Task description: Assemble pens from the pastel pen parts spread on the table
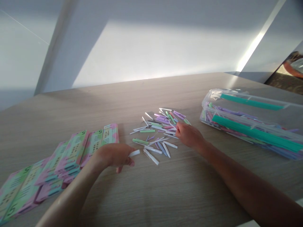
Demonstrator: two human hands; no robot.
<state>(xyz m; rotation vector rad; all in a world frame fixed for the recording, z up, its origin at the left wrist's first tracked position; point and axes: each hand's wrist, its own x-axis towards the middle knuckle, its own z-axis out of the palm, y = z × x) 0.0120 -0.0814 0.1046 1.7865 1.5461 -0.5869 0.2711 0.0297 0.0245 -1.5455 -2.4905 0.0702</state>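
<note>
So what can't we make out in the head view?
All head view:
White piece: inner end, hidden by the left hand.
Right hand: whether it grips a pen; the hand itself hides its fingertips.
Pens: exact count; they overlap.
Boxes: small print, too blurred; leftmost cut off by the left edge.
Bin: far end, cut off by the right edge.

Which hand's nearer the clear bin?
Right. The right hand is at the pens, left of the clear bin; the left hand is farther left, near the boxes.
</note>
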